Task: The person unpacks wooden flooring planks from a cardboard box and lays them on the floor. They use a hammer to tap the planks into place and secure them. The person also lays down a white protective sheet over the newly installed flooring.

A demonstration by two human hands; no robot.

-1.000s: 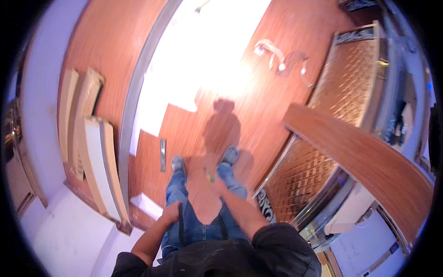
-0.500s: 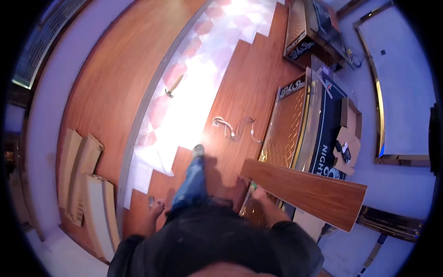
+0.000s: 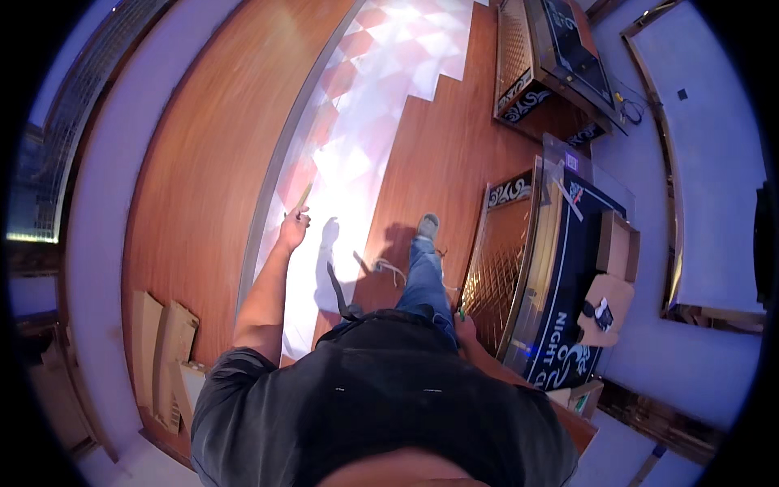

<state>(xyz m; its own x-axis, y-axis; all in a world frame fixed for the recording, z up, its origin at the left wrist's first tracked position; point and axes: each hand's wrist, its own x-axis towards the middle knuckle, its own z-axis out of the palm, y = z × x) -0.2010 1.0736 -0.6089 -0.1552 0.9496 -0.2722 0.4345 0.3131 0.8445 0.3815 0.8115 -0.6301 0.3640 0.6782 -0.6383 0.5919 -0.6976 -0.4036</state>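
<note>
My left hand (image 3: 295, 228) reaches forward and down over the tiled strip of floor, its fingers partly spread. The wooden handle of a hammer (image 3: 306, 194) shows just beyond the fingertips; the hammer's head is hidden behind the hand. Low at my right side, my right hand (image 3: 466, 329) is closed, with a small green tip showing at its fingers. Under the right forearm runs a wood-look floor plank (image 3: 583, 430), mostly covered by my arm and shirt. The right hand's hold on the plank is partly hidden.
A white cable (image 3: 391, 269) lies by my forward foot. Laid brown planks (image 3: 430, 154) end in a stepped edge against the pale tiles (image 3: 389, 61). Gold quilted counters (image 3: 499, 272) stand at right, one bearing an opened cardboard box (image 3: 618, 247). Cardboard packs (image 3: 166, 349) lie at left.
My left hand has swung forward from beside my leg to the hammer. I have stepped forward. The plank, earlier slanting across the counter at right, has dropped back beneath my right arm.
</note>
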